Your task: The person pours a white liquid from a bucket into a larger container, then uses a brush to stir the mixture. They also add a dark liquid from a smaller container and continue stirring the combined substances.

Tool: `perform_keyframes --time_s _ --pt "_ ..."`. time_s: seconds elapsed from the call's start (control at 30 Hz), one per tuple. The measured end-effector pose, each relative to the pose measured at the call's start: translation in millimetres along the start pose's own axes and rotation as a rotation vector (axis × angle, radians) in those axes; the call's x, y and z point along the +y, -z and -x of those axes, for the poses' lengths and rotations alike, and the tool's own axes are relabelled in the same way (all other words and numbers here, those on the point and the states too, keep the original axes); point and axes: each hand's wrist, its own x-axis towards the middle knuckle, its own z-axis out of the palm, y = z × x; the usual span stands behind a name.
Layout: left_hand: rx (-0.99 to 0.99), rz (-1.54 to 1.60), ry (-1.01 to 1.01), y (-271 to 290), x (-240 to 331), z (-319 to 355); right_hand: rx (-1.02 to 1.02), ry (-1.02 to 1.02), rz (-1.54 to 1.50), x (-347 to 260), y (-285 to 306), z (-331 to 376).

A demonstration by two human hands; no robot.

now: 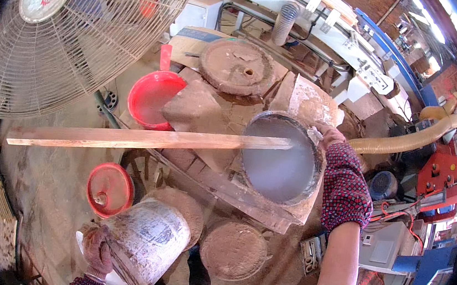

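The open bucket (pixel 318 177) stands on the dusty, brown-coated surface (pixel 222 121), full of cloudy grey liquid (pixel 280 176), with a long wooden stick (pixel 145 140) reaching out from it to the left. The right hand (pixel 330 135) is at its far right rim, fingers bent; how firmly they grip, I cannot tell. The left hand (pixel 99 251) grips the near end of a tilted white bucket (pixel 146 237). A knock on the stick's long overhang could swing it out and splash liquid, and a pull on the rim might tip the bucket; a loosened left grip could drop the white one. Also on the surface are a red scoop (pixel 134 102) and a crusted round lid (pixel 236 62). Beyond are a caged fan (pixel 82 55), a ribbed hose (pixel 418 141) and workshop machinery (pixel 443 170).
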Motion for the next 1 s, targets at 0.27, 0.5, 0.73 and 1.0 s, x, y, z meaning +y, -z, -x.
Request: perform_keyframes --time_s 0.27,0.5,0.73,1.0 --pt "0.026 0.035 0.011 -1.2 -0.7 0.0 0.028 -0.157 0.134 -26.4 23.8 23.5" --pt "0.158 -0.015 -0.011 -2.5 1.0 -5.6 0.226 -0.337 -0.088 -52.1 56.6 107.3" --pt "0.234 0.067 -0.092 -21.2 8.4 -23.8 0.303 -0.308 -1.474 -106.9 94.7 275.1" --pt "0.142 0.124 -0.101 -5.3 20.8 -21.5 -0.436 -0.848 -0.318 -113.5 -224.7 495.2"
